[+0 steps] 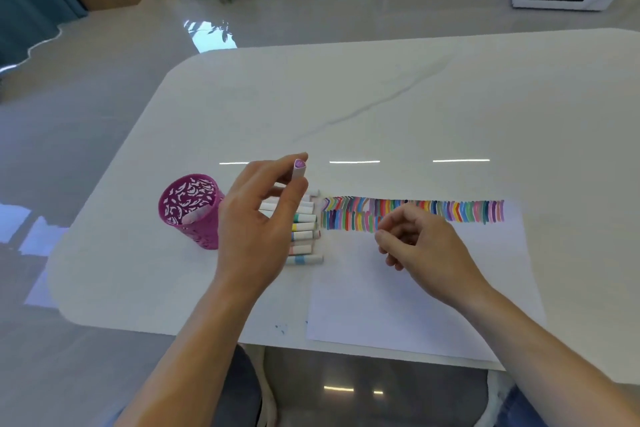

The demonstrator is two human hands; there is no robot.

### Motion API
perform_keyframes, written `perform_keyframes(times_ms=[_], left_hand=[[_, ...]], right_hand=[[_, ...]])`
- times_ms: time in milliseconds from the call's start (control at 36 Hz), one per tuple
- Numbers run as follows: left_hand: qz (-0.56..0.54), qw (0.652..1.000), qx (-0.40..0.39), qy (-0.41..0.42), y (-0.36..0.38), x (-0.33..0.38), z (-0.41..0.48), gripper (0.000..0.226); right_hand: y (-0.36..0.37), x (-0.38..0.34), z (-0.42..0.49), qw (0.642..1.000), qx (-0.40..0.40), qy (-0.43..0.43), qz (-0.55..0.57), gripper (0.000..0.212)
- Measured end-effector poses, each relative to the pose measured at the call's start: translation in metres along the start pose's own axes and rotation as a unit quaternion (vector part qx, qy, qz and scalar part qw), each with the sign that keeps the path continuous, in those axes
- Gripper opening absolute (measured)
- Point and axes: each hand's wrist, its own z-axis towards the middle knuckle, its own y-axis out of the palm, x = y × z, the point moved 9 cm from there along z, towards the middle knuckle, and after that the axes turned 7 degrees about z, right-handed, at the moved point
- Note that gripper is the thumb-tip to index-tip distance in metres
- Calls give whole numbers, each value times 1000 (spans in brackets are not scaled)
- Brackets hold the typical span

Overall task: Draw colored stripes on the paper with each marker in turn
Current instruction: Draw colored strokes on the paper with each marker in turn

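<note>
My left hand (258,215) pinches a white marker with a purple end (299,168), held upright above a row of white markers (304,229) lying side by side on the table. A white sheet of paper (398,295) lies to the right, with two rows of short colored stripes (460,211) along its top edge. My right hand (419,243) hovers over the paper just below the stripes, fingers loosely curled and holding nothing that I can see.
A magenta cut-out pen holder (190,210) stands left of my left hand, one marker inside it. The white table (381,107) has rounded corners, with its near edge below the paper. On the floor beyond are a plant, a white microwave and a cardboard box.
</note>
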Motion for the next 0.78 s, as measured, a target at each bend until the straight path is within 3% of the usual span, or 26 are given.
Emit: perform_keyframes(times_ms=[139, 306, 583, 778], left_hand=[[84, 994, 50, 44, -30, -3, 1, 23], [111, 984, 126, 57, -66, -7, 3, 22], [145, 982, 116, -25, -96, -47, 16, 21], [212, 971, 55, -98, -89, -72, 15, 19]], right_hand=[[16, -2, 0, 999, -22, -12, -29, 8], [30, 3, -1, 997, -40, -15, -60, 10], [34, 8, -1, 996, -45, -2, -75, 11], [36, 10, -2, 997, -49, 11, -64, 14]])
